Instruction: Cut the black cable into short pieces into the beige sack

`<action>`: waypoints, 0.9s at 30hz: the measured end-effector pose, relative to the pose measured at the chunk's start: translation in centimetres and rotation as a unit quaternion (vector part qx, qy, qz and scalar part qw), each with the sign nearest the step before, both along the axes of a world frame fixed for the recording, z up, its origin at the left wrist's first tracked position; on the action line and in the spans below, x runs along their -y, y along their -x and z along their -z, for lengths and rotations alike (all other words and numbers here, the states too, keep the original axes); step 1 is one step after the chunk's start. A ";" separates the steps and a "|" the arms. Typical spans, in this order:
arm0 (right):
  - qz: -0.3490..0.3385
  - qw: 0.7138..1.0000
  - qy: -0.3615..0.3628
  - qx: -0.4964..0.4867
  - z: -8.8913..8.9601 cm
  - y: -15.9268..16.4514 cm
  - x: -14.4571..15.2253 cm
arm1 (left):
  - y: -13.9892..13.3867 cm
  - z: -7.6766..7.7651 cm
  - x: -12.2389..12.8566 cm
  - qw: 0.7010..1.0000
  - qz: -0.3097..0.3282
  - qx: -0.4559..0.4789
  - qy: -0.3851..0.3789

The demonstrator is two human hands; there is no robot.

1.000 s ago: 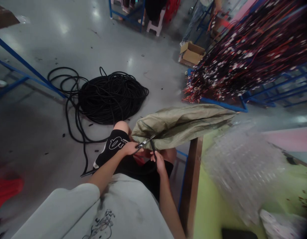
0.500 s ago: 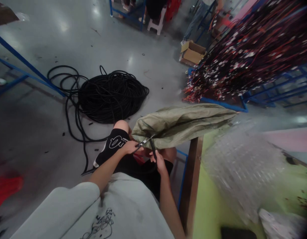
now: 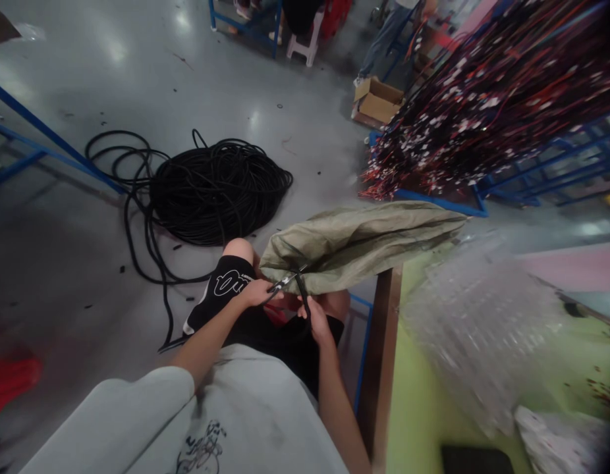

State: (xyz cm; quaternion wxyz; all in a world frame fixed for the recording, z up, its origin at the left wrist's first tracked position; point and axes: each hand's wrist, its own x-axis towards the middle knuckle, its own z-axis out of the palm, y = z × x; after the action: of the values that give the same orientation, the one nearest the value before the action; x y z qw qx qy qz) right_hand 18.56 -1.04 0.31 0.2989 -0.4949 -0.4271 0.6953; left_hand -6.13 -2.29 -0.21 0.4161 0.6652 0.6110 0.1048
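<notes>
Scissors point(image 3: 285, 282) are in my left hand point(image 3: 257, 292), whose fingers are wrapped round the handles. Their blades reach over the mouth of an olive-green sack point(image 3: 344, 240) that lies across my knees toward the table. My right hand point(image 3: 315, 317) grips a black cable or tube point(image 3: 302, 289), its upper end by the scissor blades. Whether the blades touch it I cannot tell. Below the right hand the black length dips over my dark shorts, where it is hard to follow. On the floor ahead lies a large heap of black cable point(image 3: 216, 191) with loose loops on its left.
At my right is a yellow-green table point(image 3: 418, 368) with a brown edge and clear plastic wrap point(image 3: 477, 329) on it. Bundled wires point(image 3: 458, 112) hang over a blue frame beyond. An open carton point(image 3: 379, 102) stands on the floor. Blue rails point(image 3: 53, 135) cross at left.
The whole view has shifted slightly to the left. My hands, the scissors and the black cable keep nearly the same positions over the sack's mouth.
</notes>
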 end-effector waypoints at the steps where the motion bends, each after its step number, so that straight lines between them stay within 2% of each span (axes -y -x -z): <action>1: 0.011 1.000 -0.005 -0.001 0.1 0.0 0.0 | 0.0 0.0 0.0 1.000 -0.003 0.012 -0.007; 7: 0.043 0.999 -0.018 -0.014 0.9 0.2 0.2 | 0.1 0.0 0.0 1.000 0.006 0.011 0.016; 13: 0.039 0.999 -0.021 -0.009 1.5 0.0 0.3 | 0.0 0.4 0.0 0.999 0.006 0.044 -0.003; 20: 0.032 0.999 -0.030 0.008 2.2 0.0 0.0 | 0.1 0.6 -0.3 0.996 0.012 0.086 0.031; 27: 0.039 0.998 -0.038 0.016 1.7 0.5 0.0 | 0.1 0.7 -0.3 0.998 0.020 0.058 0.010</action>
State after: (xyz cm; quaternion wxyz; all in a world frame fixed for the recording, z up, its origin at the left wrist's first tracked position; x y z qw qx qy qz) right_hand 18.01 -1.05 -1.38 0.3375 -0.5106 -0.4378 0.6585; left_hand -6.19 -2.01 -0.89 0.4593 0.6662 0.5733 0.1286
